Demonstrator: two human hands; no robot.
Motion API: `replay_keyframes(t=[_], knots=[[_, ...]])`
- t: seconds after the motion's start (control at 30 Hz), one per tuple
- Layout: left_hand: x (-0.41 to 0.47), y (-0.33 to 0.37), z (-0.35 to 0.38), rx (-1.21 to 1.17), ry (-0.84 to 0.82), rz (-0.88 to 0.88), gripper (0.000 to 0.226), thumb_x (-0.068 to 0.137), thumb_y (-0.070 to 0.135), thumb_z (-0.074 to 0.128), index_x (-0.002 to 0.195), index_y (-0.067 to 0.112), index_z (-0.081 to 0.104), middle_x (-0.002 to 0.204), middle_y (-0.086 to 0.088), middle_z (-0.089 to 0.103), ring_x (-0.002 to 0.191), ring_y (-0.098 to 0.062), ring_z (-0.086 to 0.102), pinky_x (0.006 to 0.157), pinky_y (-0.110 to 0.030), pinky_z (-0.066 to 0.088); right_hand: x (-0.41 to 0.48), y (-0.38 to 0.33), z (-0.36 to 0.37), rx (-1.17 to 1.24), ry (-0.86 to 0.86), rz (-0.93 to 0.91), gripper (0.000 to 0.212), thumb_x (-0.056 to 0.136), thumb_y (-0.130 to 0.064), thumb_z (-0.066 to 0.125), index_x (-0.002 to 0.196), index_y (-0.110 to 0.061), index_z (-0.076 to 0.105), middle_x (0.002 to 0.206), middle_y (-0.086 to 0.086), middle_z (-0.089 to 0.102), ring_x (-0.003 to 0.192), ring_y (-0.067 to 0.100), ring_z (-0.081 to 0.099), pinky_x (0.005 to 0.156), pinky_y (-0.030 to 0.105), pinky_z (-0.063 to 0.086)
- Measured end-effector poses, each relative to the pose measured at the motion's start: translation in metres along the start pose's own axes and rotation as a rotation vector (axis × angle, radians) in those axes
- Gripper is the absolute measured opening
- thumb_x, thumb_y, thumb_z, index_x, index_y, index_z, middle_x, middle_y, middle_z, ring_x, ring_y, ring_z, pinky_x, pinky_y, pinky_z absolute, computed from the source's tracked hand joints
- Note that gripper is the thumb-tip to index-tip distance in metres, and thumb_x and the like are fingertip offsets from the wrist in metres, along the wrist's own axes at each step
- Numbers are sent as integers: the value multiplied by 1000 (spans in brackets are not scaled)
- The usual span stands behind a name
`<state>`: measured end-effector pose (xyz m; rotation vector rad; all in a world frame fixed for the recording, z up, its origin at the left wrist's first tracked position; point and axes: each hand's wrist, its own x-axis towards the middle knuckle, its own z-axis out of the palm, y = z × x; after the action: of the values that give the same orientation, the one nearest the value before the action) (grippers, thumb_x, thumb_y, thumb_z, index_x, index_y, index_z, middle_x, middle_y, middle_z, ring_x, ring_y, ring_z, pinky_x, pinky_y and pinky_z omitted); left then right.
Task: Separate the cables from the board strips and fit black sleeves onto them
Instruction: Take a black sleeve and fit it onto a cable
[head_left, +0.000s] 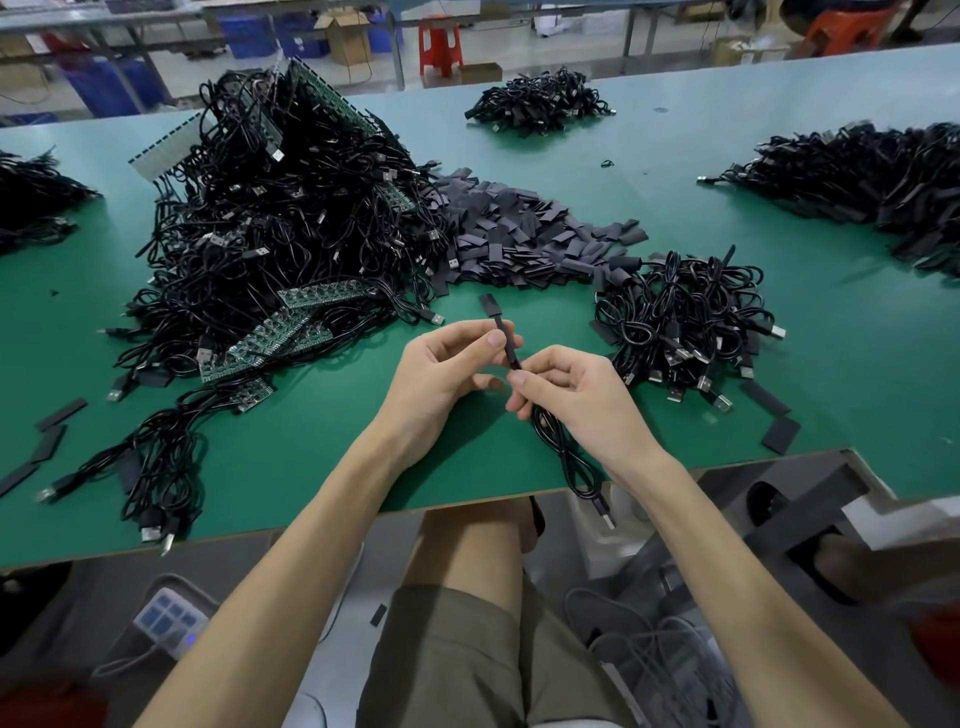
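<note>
My left hand (441, 364) pinches a flat black sleeve (497, 322) between thumb and fingers, its far end sticking up past my fingertips. My right hand (566, 395) grips a black cable (563, 457) just below the sleeve; the cable's tip meets the sleeve's lower end. The cable loops down over the table edge, its USB plug (605, 514) hanging off. A big heap of cables on green board strips (270, 223) lies at left. A pile of loose black sleeves (524, 234) sits behind my hands.
Sleeved cables lie in a heap (685, 317) at right, with more cable piles far right (872, 182), far back (540, 101) and far left (31, 202). A small cable bunch (150, 467) and stray sleeves (779, 434) lie near the green table's front edge (311, 519).
</note>
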<state>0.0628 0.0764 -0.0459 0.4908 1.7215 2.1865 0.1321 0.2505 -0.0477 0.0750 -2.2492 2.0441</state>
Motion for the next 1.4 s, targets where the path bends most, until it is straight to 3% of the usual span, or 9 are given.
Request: replay_keyframes(t=[0.13,0.4,0.6,0.97,1.23,1.4], knots=[[0,-1,1,-19,19,-10,32,86,31,78,112,11,76,110,-10,75,100,-25,69,83,-38,59,0,1,1,-25,-14,7,10,96,-11,70,87,-7,68,74,8,76,63,15,66,67,20,52],[0,-2,1,-37,40,2,29,92,18,73,118,4,72,95,-12,72,88,-21,68,77,-32,57,-1,1,0,-42,-26,-4,10,98,-12,69,92,-3,69,74,7,75,63,14,65,68,23,52],[0,-4,2,-35,22,-19,33,93,17,70,123,2,70,95,-10,72,86,-17,66,80,-28,57,-1,0,2,-72,-1,4,13,101,-14,65,93,-4,68,71,2,74,61,11,64,58,16,46],[-3,-2,4,-20,12,-15,37,90,22,71,120,2,71,95,-9,73,84,-16,67,78,-24,55,-2,-2,3,-76,16,0,13,100,-13,65,89,-10,68,70,2,74,60,9,64,60,14,46],[-3,0,3,-43,4,13,37,90,17,73,126,10,68,106,-19,74,90,-23,70,78,-29,58,-1,0,1,-74,16,-6,11,99,-15,68,89,-12,69,74,5,76,63,13,67,66,25,53],[-3,-1,3,-40,43,8,25,93,12,70,118,7,72,107,-21,75,89,-22,72,76,-29,58,-1,1,2,-54,17,-4,12,98,-13,69,86,-11,68,73,6,76,61,12,66,62,17,49]])
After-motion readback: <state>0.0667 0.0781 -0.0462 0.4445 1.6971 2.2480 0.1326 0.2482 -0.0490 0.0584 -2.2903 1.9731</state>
